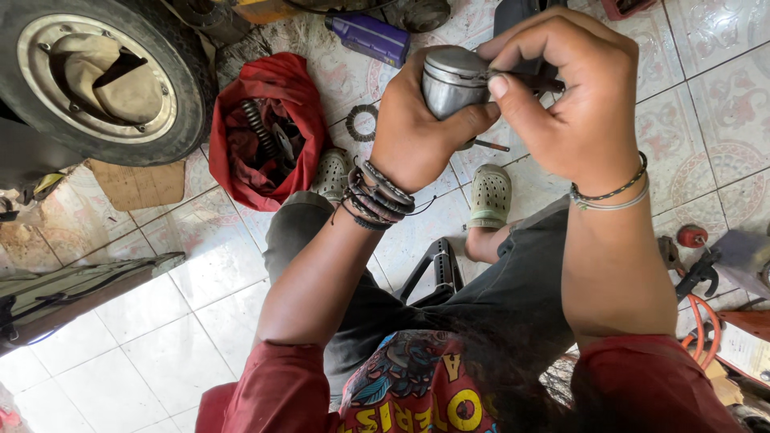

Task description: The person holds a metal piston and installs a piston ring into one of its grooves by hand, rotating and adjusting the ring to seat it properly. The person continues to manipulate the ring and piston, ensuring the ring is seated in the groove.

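Observation:
My left hand grips a shiny metal piston, a grooved grey cylinder, held up in front of me. My right hand pinches a thin dark tool or ring against the piston's side, thumb and fingers closed on it. Several dark bracelets sit on my left wrist, two thin ones on my right. I am seated, with my feet in grey-green clogs on the tiled floor below.
A red cloth bag holding a spring and metal parts lies on the floor at left. A wheel with tyre stands at top left. A purple bottle and a metal ring lie further off. Pliers and tools sit right.

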